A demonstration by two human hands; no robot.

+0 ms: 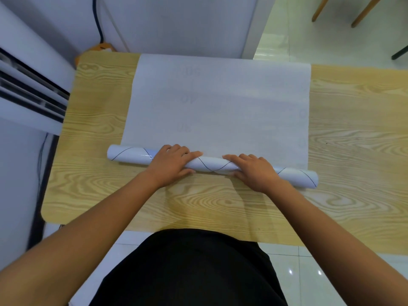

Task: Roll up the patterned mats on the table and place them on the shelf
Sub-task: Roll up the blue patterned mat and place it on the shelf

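Left hand (172, 161) and right hand (251, 171) both sit on the roll (212, 165). Fingers curl over its top and thumbs tuck on the near side, so each hand grips it. A short bare stretch of roll shows btwn the 2.

The roll is the near end of a thin white flexible mat (220, 102) w/ fine dark curved lines on its outer face. Most of the mat lies flat beyond the hands, w/ faint printed digits showing through. The roll's ends poke out past both side edges of the flat part, and the right end sits nearer the person.

Step in hand, as I judge it, is rolling fwd, approx early on. To do it well:
- push both hands at 1 pace
- keep the roll square to the side edges
- press down evenly so it winds tight and doesn't cone out further

The pale wood-grain counter (353, 151) w/ rounded corners carries the mat. A white standing air-con unit (26, 85) w/ dark louvres is at left. A black cable (98, 18) and an orange object (101, 47) sit behind the far-left corner. The floor (298, 272) is glossy white tile, w/ wooden chair legs (364, 9) at top right. No shelf in view.
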